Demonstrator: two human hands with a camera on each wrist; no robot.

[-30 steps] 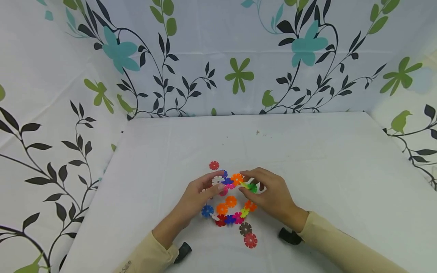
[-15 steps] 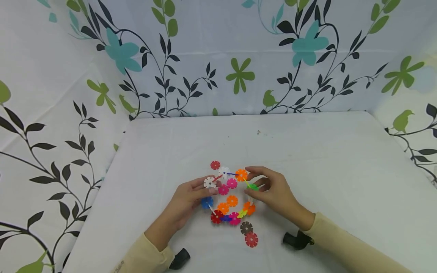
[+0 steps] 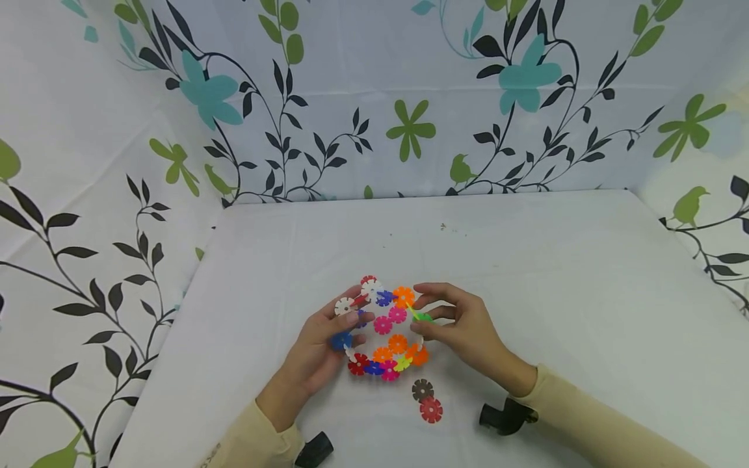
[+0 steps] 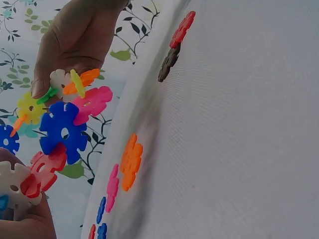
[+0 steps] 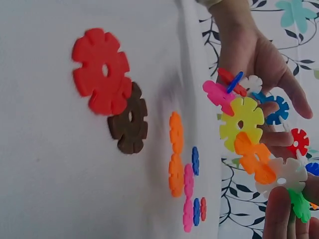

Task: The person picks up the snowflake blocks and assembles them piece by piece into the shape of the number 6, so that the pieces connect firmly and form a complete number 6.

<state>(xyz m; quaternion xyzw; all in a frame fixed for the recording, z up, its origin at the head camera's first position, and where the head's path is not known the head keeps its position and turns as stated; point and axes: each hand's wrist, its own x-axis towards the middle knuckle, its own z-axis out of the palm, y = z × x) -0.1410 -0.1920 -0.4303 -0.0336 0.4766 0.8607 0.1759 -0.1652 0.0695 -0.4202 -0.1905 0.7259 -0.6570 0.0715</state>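
As both hands point(image 3: 318, 343) point(image 3: 465, 324) hold the linked ring point(image 3: 389, 371), discs point(image 3: 398, 344) lie beneath.

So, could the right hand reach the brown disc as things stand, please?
Probably yes: nothing stands between the right hand and the brown disc, though that hand holds the linked ring and may need to let go first.

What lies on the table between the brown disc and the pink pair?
An orange pair of discs lies between the brown disc and the pink pair; both wrist views show it.
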